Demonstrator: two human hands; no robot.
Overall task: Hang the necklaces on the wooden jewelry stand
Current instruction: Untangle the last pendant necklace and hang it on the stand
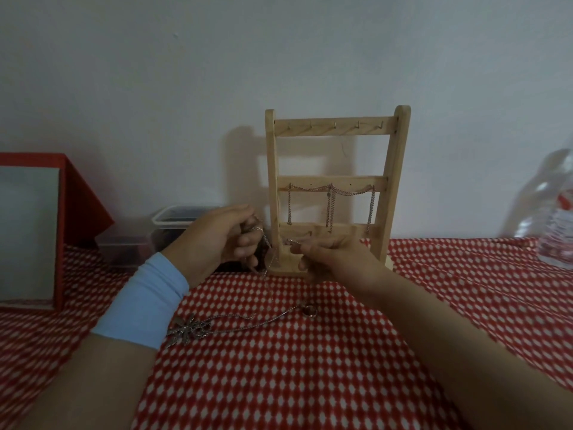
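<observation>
Head view: much of the small detail is hard to read. The right hand covers the lower rail and part of the base of the wooden jewelry stand. The left hand hides the near corner of a clear plastic container behind it. A plastic bottle is cut off by the right edge, and a red box by the left edge. The thin chain between the hands is faint. I cannot tell whether it joins the pendant necklace, which lies on the red-and-white tablecloth nearer the camera, its chain trailing right toward a small ring. The left hand's fingers are curled round a bunched part of the thin chain, just left of the stand's left upright. The right hand pinches the chain's other end between thumb and fingertip, low in front of the stand. A light blue band wraps the left wrist. The stand is upright at the far side of the table against a pale wall. It is pale wood, with two uprights, cross rails and a row of small hooks on the top rail. A silver hung chain drapes in two swags from the middle rail, its strands dropping toward the rail below.
</observation>
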